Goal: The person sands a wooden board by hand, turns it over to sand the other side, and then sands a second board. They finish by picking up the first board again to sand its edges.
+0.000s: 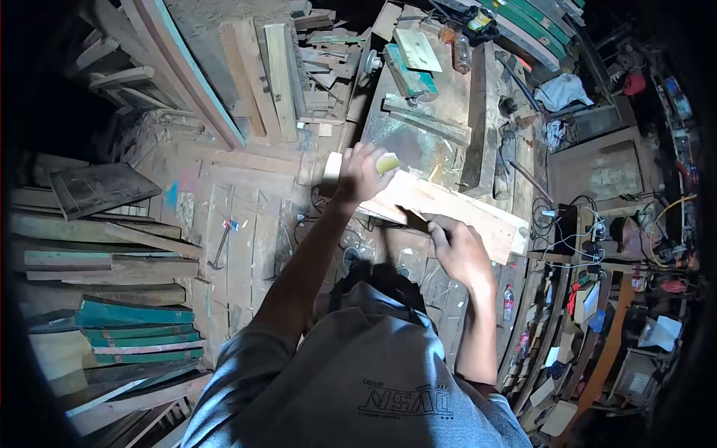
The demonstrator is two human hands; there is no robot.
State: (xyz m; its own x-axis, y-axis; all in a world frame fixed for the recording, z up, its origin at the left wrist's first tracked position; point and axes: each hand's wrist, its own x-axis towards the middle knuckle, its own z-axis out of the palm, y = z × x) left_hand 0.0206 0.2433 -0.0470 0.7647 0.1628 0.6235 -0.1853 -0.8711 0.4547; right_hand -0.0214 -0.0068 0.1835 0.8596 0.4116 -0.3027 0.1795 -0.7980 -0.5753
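Pale planks [448,205] lie across the near edge of the workbench [403,142]. Over their left part, my left hand [362,173] is closed around a small yellow-green piece [387,162], whose far side sticks out past the fingers. My right hand [459,250] is at the near edge of the planks, its thumb and fingers closed together. A thin dark object [412,215] reaches from those fingers towards the left over the wood; its exact kind cannot be made out.
Timber beams [478,127], offcuts and bottles [461,56] are on the bench. A hammer [221,245] lies on the floor to the left, near stacked boards [134,321]. Cables [590,239] and shelves of clutter run along the right. Long planks [183,71] lean at the upper left.
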